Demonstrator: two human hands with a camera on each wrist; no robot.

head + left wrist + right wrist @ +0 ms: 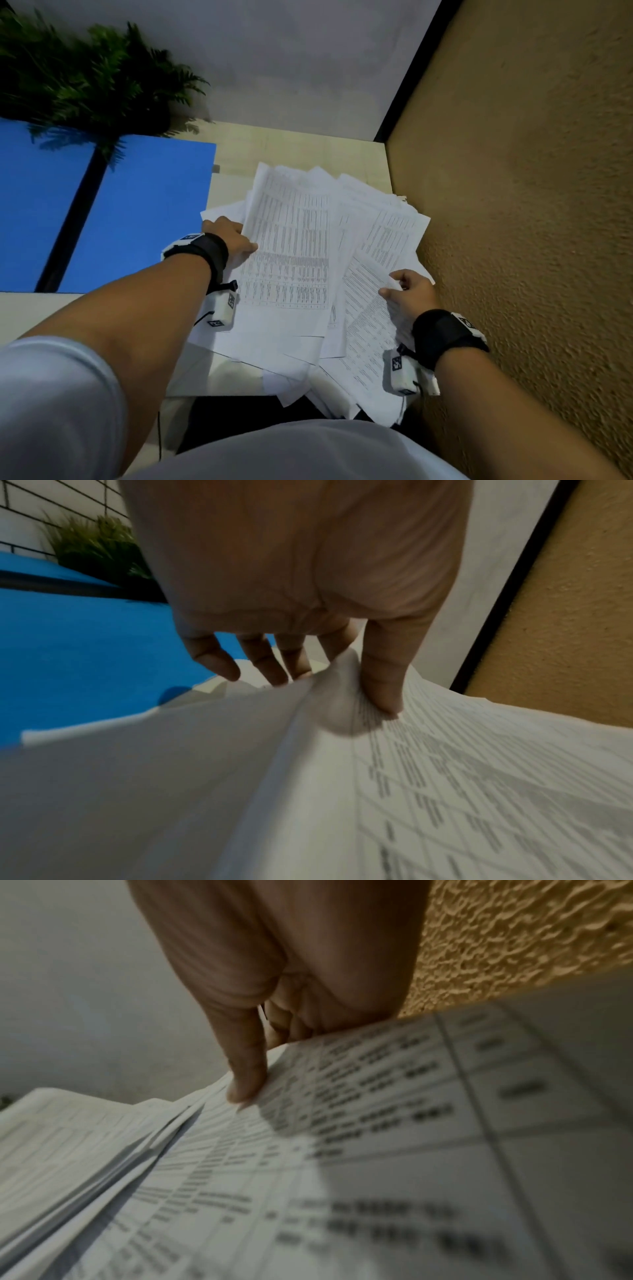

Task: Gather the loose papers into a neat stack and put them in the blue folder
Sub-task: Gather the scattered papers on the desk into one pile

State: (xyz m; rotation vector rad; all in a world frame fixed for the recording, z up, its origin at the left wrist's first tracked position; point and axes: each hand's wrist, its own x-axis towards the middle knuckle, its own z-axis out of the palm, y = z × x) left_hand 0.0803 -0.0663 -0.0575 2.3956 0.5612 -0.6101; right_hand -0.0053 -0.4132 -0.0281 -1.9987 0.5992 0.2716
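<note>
A fanned heap of white printed papers lies across the pale desk, some sheets hanging over its near edge. My left hand pinches the heap's left edge, thumb on top of the printed sheet and fingers beneath. My right hand pinches the right side of the papers, its thumb pressed on the top sheet. The blue folder lies open and flat at the left, with a dark spine down its middle.
A green fern-like plant stands behind the folder, overhanging it. A textured tan wall runs close along the right of the desk. A grey wall closes the back.
</note>
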